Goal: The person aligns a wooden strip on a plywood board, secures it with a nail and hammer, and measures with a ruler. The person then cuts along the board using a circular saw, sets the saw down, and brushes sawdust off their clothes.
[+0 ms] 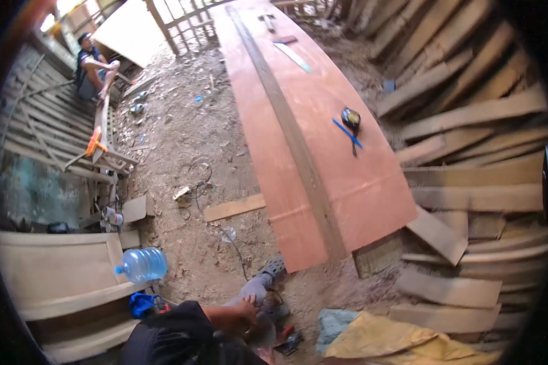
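My left hand [247, 308] rests on my grey-clothed lower leg, its fingers lying loosely apart. What looks like my right hand [265, 355] shows partly at the lower edge, blurred, its fingers unclear. A red and black tool [288, 339] lies on the dirt close by it. Ahead stands a long pink panel [298, 182] with a narrow wooden strip [292, 140] along it. On the panel are a black tape measure [351, 117], a blue pencil-like stick [341, 128], a light straight-edged tool [292, 56] and a hammer-like tool [268, 23].
A large blue water bottle [146, 265] lies on stacked wooden pieces [55, 267] at left. A person [88, 64] sits on a bench farther back. Boards [469, 194] crowd the right side. Cables [198, 182] and a plank [231, 208] lie on the dirt; a yellow sheet [383, 340] lies lower right.
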